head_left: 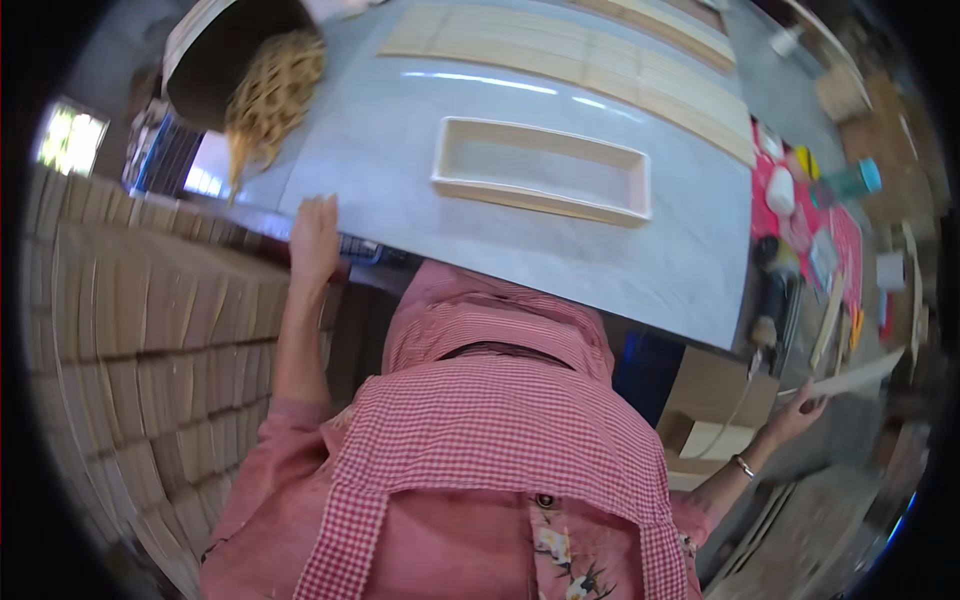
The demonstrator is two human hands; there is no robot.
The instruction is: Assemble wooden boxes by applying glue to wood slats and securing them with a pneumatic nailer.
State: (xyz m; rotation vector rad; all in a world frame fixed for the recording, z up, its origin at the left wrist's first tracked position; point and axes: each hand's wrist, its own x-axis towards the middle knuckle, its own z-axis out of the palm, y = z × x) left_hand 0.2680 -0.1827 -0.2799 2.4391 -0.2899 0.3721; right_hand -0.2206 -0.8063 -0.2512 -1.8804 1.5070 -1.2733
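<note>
My left hand (314, 240) rests flat on the near left edge of a pale grey worktable (400, 170), fingers together and pointing up, holding nothing. My right hand (800, 412) is stretched out low to the right and grips one end of a thin pale wooden strip (850, 378) that points up and right. A shallow, long wooden tray frame (543, 170) lies in the middle of the table, well beyond both hands. I wear a pink shirt and a red checked apron.
Flat wooden panels (590, 55) lie across the far side of the table. Stacks of cut wood pieces (140, 340) fill the left. A woven basket piece (272, 85) hangs at upper left. Bottles, tools and a red mat (810, 220) crowd the right; cardboard boxes (715, 400) sit below.
</note>
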